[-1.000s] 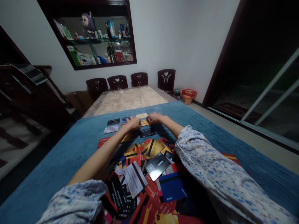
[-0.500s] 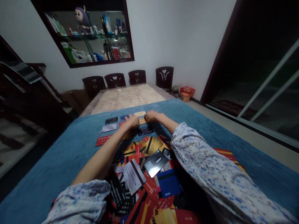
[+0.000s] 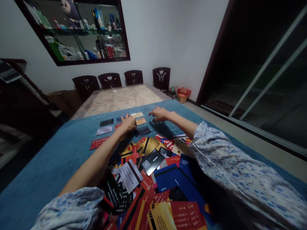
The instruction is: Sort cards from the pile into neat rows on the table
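Note:
Several bank-style cards lie in short rows on a blue cloth [image 3: 64, 143]. Among them are a black card [image 3: 106, 122], a pale lilac card [image 3: 104, 130], a red card [image 3: 97, 143], a cream card [image 3: 137, 114], a tan card [image 3: 141, 121] and a dark navy card [image 3: 143, 131]. My left hand [image 3: 129, 122] rests low over the middle column, fingers apart, partly covering a blue patterned card [image 3: 118, 119] beside the tan one. My right hand [image 3: 159, 114] hovers over bare cloth right of the rows, fingers spread, nothing in it.
Nearest me is a loose heap of overlapping cards, including a silver-black card [image 3: 152, 162], a white card [image 3: 130, 175] and a blue card [image 3: 168, 177]. A marble tabletop [image 3: 120, 99] extends beyond the cloth. Dark chairs [image 3: 133, 77] stand at the wall.
My right hand has drawn away to the right from the cream and tan cards and opened. My left hand stays beside them. The view has swung slightly right, showing more of the heap.

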Motion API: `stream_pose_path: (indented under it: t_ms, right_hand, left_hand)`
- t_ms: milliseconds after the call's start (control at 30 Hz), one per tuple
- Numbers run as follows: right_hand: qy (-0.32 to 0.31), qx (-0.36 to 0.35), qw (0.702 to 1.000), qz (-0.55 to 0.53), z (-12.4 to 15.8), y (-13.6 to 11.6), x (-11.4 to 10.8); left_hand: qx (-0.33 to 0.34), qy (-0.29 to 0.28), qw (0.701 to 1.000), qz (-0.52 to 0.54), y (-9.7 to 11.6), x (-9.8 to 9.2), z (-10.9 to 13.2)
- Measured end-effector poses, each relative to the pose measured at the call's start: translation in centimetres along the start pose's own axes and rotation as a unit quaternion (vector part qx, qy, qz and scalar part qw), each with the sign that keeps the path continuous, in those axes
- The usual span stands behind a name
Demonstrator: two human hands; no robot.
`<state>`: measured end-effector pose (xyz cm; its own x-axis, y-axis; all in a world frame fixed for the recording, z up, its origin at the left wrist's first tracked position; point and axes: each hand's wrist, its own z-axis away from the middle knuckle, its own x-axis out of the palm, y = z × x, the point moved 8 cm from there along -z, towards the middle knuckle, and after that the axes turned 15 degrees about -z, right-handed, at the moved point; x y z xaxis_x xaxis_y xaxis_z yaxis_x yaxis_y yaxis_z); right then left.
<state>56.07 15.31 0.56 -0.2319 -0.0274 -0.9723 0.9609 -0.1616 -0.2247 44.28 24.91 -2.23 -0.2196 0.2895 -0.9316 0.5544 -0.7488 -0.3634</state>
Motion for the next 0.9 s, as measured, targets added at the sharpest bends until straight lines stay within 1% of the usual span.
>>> stream_pose_path:
  t_ms: [200, 300, 400, 500, 600, 700, 900]
  right_hand:
    - [0.026, -0.005, 1.0, -0.003, 4.6, 1.4, -0.8]
    - [0.039, 0.0, 0.999, -0.005, 6.7, 2.0, -1.0]
    - [0.05, 0.005, 0.999, -0.007, 8.6, 2.8, -1.1]
    - [0.057, 0.007, 0.998, -0.007, 10.5, 3.6, -1.0]
    - [0.057, 0.014, 0.998, -0.002, 12.4, 4.4, -0.6]
    - [0.054, 0.02, 0.998, 0.007, 14.4, 5.3, -0.2]
    - [0.056, 0.022, 0.998, 0.007, 18.8, 6.9, 0.9]
  left_hand:
    - [0.015, 0.031, 0.999, -0.021, 0.4, -0.7, 0.6]
    - [0.019, 0.061, 0.998, -0.015, 0.9, -1.7, 1.1]
    - [0.037, 0.082, 0.996, -0.002, 2.1, -2.8, 2.1]
    - [0.063, 0.099, 0.993, 0.011, 4.0, -3.8, 3.1]
    - [0.099, 0.114, 0.988, 0.027, 6.3, -4.6, 4.0]
    - [0.141, 0.129, 0.98, 0.046, 8.8, -5.6, 5.1]
    - [0.219, 0.139, 0.964, 0.065, 14.2, -7.6, 7.6]
